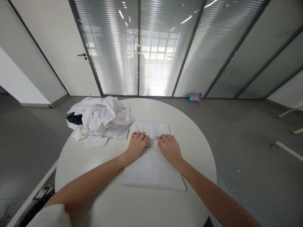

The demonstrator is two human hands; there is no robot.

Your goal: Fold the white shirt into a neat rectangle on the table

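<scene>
A white garment [155,171], folded flat into a long panel, lies on the round white table. Its exact kind does not show; a thin dark line runs along its right edge. Both hands are at a crosswise fold near its middle, where the layers gape a little. My left hand [138,145] is closed on the left part of this fold, fingers curled over the cloth. On the right part, my right hand [169,147] pinches the fabric, its fingers bent towards the left hand. The fingertips are partly hidden in the cloth.
A crumpled heap of white clothes [106,116] with a dark piece [74,118] lies at the table's [194,145] back left, partly over the edge. Beyond, a blue and red package [195,97] is on the floor by the glass wall [156,50]. A door [59,47] stands at left.
</scene>
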